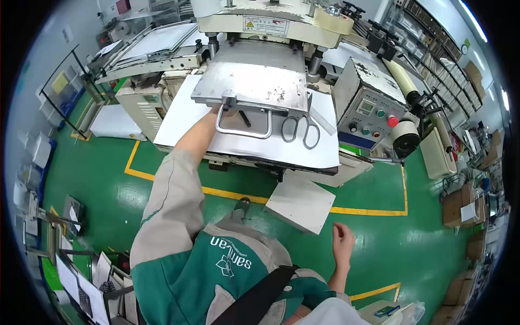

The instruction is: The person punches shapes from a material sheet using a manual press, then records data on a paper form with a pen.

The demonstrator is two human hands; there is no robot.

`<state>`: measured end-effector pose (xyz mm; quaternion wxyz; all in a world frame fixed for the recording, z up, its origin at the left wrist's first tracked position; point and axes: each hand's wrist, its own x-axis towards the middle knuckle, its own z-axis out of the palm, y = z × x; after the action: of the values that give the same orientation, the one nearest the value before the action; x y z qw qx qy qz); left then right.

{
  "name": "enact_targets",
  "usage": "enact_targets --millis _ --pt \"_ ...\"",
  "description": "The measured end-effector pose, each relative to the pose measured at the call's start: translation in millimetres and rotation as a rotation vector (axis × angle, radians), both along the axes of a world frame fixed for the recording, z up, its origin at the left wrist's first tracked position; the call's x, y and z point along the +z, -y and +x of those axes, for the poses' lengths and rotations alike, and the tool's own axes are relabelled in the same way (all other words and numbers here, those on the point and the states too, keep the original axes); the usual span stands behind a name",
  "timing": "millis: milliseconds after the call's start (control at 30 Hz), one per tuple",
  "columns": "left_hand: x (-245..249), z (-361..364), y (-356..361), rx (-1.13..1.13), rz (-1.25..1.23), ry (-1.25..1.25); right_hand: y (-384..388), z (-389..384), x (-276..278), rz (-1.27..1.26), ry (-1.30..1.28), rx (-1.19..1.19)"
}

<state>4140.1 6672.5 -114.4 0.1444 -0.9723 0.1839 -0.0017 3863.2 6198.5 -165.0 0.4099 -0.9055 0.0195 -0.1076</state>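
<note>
My left hand (227,112) reaches under the front edge of a flat metal plate (254,81), close to the plate's bent metal handle (244,133). The plate and its catch hide most of the fingers, so I cannot tell what they grip. A short dark rod (245,118) shows beside the hand, within the handle's loop. My right hand (342,244) hangs low over the green floor, away from the machine, its fingers loosely bent and nothing in them. Scissors (300,131) lie on the white sheet (238,146) to the right of the handle, with a translucent strip (323,121) alongside.
The press head (271,24) stands above the plate. To the right is a control box (368,111) with a red button (392,120). A white box (301,203) sits on the floor below the bed. Cardboard boxes (460,206) line the right side.
</note>
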Motion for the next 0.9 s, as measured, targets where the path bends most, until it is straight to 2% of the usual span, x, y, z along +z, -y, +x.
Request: enact_targets --millis 167,233,300,400,500,700,900 --pt "-53.8 0.6 16.8 -0.089 -0.105 -0.037 -88.9 108.2 83.5 0.048 0.358 0.042" --pt "-69.7 5.6 32.7 -0.102 -0.153 -0.029 -116.9 142.9 102.2 0.045 0.215 0.089" --pt "-76.6 12.6 46.1 -0.097 -0.186 -0.021 -141.0 179.9 106.6 -0.069 0.365 0.254" --pt "-82.6 17.7 52.7 -0.087 -0.209 -0.053 -158.9 208.8 106.4 -0.220 0.251 0.275" --pt "-80.8 22.0 50.9 -0.077 -0.245 -0.066 -164.3 208.7 107.1 -0.220 0.271 0.230" --pt "-69.9 29.3 47.2 -0.006 -0.345 -0.082 -168.1 167.1 99.2 0.039 0.372 0.206" --pt "-42.6 14.3 44.5 0.099 -0.559 -0.060 -166.2 103.2 82.6 0.062 0.445 0.185"
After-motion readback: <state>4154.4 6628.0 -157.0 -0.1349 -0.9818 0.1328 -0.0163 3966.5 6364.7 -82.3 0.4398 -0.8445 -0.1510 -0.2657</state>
